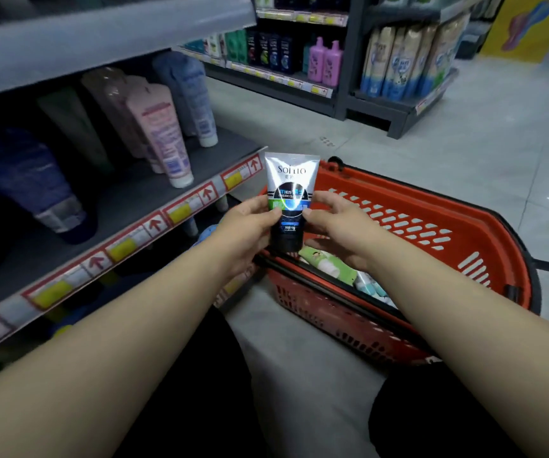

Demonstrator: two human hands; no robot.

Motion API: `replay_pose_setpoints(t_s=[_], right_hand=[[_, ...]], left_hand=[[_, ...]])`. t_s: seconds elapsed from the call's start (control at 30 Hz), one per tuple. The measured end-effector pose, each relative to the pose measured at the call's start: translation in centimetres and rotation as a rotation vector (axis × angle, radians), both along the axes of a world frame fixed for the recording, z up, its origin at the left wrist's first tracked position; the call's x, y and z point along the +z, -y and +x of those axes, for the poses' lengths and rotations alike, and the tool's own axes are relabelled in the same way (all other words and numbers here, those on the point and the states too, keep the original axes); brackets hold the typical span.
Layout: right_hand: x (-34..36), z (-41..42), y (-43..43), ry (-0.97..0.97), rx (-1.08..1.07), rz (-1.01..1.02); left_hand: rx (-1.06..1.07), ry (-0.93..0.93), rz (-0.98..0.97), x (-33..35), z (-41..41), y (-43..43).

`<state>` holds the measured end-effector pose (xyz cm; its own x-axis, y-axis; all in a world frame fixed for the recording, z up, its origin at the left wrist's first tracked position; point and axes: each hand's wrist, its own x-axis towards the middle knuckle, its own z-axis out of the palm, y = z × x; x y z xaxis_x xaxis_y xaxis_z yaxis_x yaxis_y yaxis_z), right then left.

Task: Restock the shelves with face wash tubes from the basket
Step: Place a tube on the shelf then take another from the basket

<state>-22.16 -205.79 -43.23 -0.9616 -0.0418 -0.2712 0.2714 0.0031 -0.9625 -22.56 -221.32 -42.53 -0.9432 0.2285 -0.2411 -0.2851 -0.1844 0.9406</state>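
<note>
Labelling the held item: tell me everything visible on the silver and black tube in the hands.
The tube is glossy plastic, silver at the flat crimped top, black toward the cap below, with a green and blue band across the front. It is upright, cap down, above the red basket. The left hand and right hand grip its sides, thumbs on the front. Glare streaks its middle.

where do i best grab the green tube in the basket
Probably pinch the green tube across its mid-body, coming from above through the open top of the red basket. It lies on its side atop other tubes, broad face up; one end is hidden behind the held silver tube.
</note>
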Motion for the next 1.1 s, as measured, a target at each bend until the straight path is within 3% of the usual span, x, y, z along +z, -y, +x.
replay_pose_setpoints(t_s=[0.3, 0.77, 0.93, 1.1], right_hand=[[5.0, -0.4, 11.0, -0.111, 0.176, -0.052], [6.4, 3.9, 31.3, -0.338, 0.605, 0.234], [6.7, 6.0, 36.5, -0.473, 0.617, 0.425], [6.0, 6.9, 40.6, -0.484, 0.569, 0.390]], left_hand=[[0.349, -0.090, -0.032, 3.7, 2.3, 9.8], [0.721, -0.204, -0.293, 5.4, 11.0, 27.8], [0.830, -0.146, -0.359, 4.4, 13.1, 31.4], [0.790, -0.166, -0.314, 3.9, 14.3, 34.3]])
